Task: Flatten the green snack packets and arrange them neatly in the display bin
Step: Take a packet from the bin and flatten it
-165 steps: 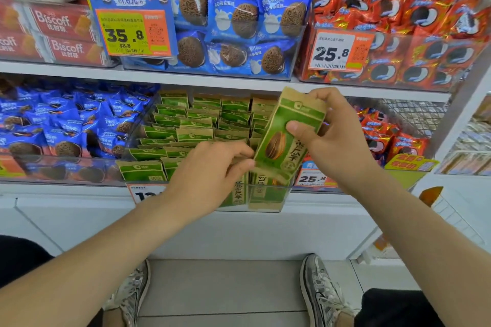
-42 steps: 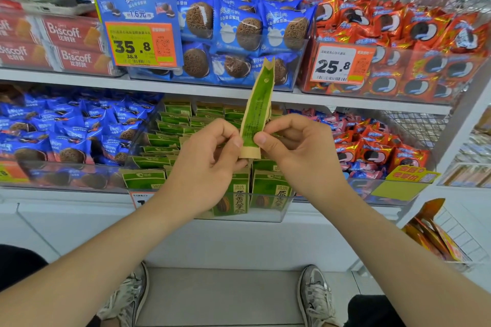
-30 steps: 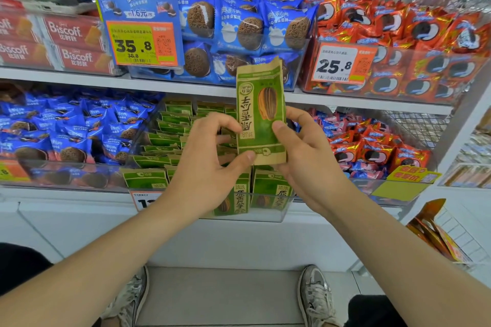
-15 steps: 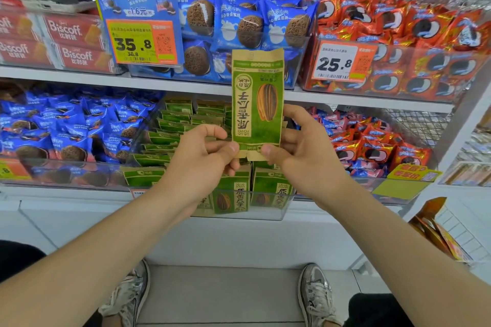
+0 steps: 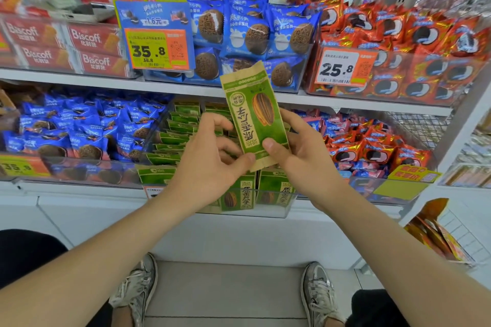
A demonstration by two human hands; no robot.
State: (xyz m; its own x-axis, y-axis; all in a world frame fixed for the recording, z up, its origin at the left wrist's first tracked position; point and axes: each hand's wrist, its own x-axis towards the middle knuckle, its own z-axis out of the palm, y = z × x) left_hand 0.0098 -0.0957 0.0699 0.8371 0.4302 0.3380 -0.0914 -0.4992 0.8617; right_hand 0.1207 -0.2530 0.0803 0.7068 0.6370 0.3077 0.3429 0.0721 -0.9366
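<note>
Green snack packet [image 5: 253,117] is up in the air, right above the display bin [image 5: 291,207] and in front of the shelf edge. It's face-on to the camera and leaning a bit to the left. Left hand [image 5: 210,164] pinches the bottom corner between thumb and fingers. Right hand [image 5: 300,156] grips the lower right side, with the thumb on the front and the fingers behind. More green packets [image 5: 183,127] sit in rows inside the clear bin, and a couple stand upright at the front wall. Blue cookie packs [image 5: 79,135] are in the bin to the left, red ones [image 5: 372,146] on the right.
</note>
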